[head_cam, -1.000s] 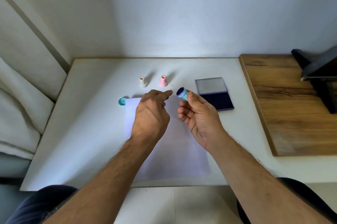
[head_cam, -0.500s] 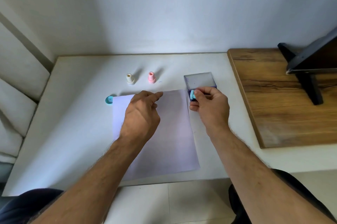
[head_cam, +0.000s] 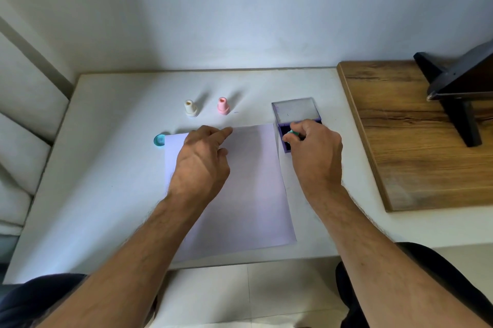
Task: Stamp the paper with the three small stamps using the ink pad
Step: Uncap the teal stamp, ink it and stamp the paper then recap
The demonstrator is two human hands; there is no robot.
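Right hand (head_cam: 314, 151) pinched teal stamp (head_cam: 294, 133) down on ink pad (head_cam: 286, 138), loading it. Left hand (head_cam: 202, 162), fingers loosely extended, steadied paper (head_cam: 253, 194) for stamping.

Small teal plastic stamp (head_cam: 294, 132): pinched in right hand (head_cam: 314, 153), pressed down on dark pad of open purple ink pad (head_cam: 286, 138); hinged lid tilted back beyond fingers. White paper sheet (head_cam: 253, 194): flat under left hand (head_cam: 201, 165). Cream stamp (head_cam: 190, 108), pink stamp (head_cam: 223, 105): upright, side by side beyond left hand. Round teal cap (head_cam: 159, 139): left of left hand, at paper's corner.
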